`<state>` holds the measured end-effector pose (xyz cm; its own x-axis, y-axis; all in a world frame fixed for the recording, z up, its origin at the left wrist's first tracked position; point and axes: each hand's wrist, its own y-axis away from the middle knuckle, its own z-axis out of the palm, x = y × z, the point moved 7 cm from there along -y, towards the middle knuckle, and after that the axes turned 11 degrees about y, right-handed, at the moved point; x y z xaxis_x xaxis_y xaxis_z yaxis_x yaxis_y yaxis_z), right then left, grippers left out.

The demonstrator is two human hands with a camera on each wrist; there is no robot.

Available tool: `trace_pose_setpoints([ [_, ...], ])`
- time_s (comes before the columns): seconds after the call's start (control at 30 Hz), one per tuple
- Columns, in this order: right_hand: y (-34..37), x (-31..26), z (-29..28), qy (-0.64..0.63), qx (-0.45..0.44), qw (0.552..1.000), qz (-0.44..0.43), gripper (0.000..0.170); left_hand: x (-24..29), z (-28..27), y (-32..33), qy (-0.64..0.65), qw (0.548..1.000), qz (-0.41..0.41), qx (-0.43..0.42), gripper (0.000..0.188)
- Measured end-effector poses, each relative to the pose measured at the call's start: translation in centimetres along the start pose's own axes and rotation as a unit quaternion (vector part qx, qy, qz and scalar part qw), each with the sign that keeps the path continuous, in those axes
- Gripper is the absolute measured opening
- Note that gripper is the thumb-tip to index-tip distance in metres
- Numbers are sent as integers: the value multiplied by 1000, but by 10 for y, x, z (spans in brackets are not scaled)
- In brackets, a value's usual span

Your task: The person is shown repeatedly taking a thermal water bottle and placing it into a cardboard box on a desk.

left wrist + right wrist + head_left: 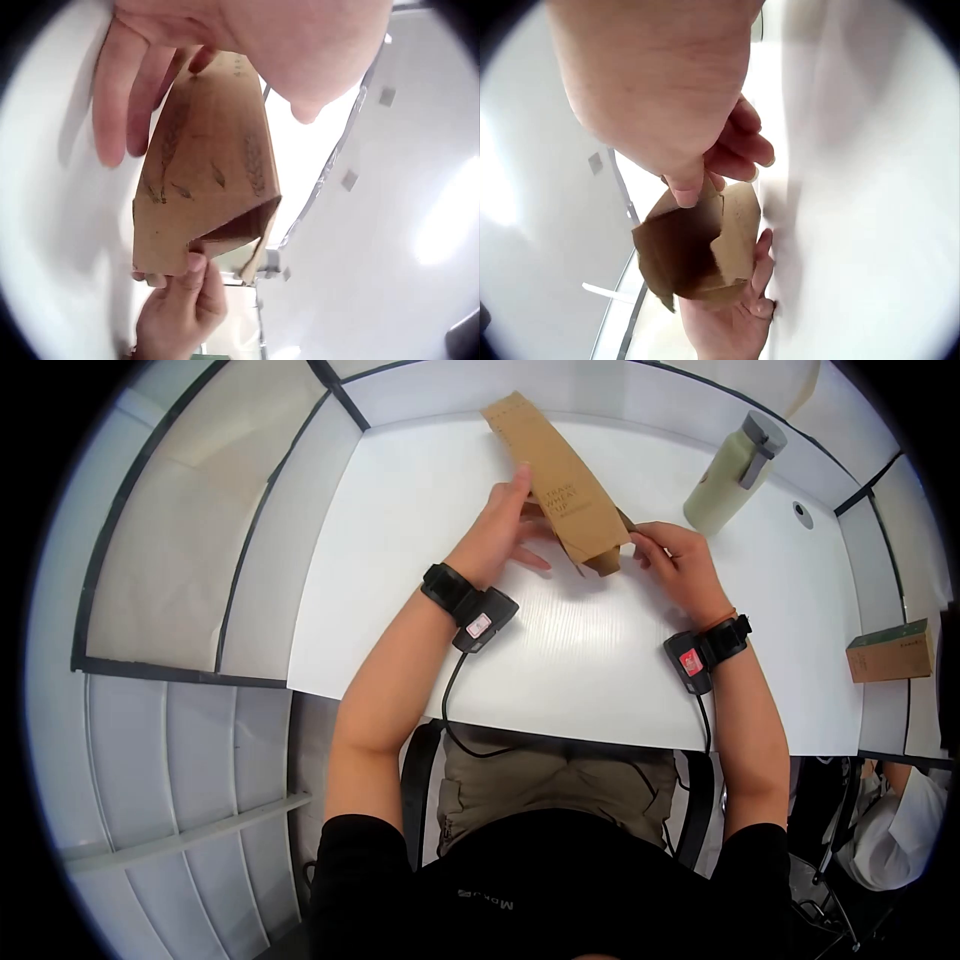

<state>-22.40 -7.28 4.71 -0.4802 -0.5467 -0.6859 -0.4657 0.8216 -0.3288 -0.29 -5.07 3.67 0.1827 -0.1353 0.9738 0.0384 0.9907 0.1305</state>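
Note:
A brown cardboard box [572,490] with printed lettering is held tilted above the white table, its near end uncovered. The left hand [497,528] supports the box from its left side, thumb on the edge and the other fingers spread beneath. Between thumb and fingers, the right hand [680,565] pinches a flap at the near end. The right wrist view shows the dark hollow inside of the box [686,251] and its bent, uneven flaps. In the left wrist view, wheat prints cover the box side [206,142], and the right hand [180,311] grips its lower edge.
A pale green bottle [728,478] with a grey lid stands at the back right of the table [400,610], near a round hole [802,514]. White partitions surround the table. Another brown box [892,652] lies at the right edge. Cables run from both wrist cameras.

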Motion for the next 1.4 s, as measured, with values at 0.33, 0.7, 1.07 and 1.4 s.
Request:
trace_pose_setpoints([
  [0.33,12,-18,-47,184,309,927,-104,42,-3,5,2,324,946,28,-2,55],
  [0.7,-9,96,-64,-19,201,965,165,73,1,-18,-14,392,913,114,0,50],
  [1.07,1,-2,-21,8,56,998,-32,53,4,-26,-19,348,927,138,3,56],
  [1.4,-7,4,-27,91,114,988,-49,59,16,-16,-7,331,927,172,-41,64],
])
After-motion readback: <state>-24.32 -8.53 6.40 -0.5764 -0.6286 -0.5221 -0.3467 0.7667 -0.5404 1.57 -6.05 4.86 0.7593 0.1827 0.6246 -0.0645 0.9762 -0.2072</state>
